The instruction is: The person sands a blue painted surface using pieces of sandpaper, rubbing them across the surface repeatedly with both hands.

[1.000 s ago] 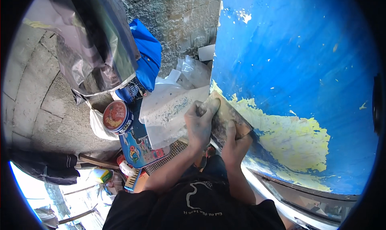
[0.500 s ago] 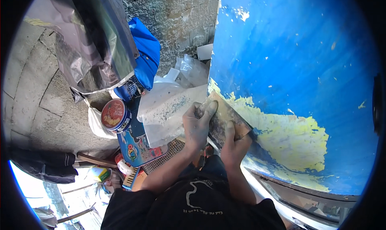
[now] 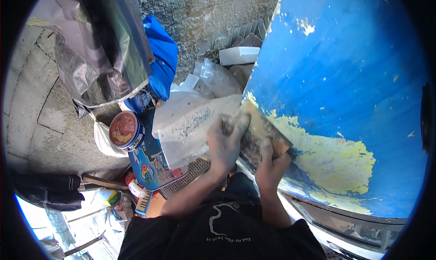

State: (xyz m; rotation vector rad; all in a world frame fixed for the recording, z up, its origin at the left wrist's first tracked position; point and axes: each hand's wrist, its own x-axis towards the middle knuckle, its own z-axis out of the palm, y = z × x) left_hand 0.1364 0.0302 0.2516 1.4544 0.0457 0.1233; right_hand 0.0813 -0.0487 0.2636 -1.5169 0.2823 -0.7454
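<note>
Against the blue panel point(image 3: 345, 78), both hands still pressing sanding block point(image 3: 261, 132), unmoved

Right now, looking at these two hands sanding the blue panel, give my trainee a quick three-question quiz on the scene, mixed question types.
1. True or false: both the left hand and the right hand press on the flat brownish sanding block.
2. What colour is the worn patch on the big curved blue painted panel? A) red B) pale yellow C) black
3. Fill in: the round tin with the red lid lies to the person's ____.

Key: 1 true; 2 B; 3 left.
</note>
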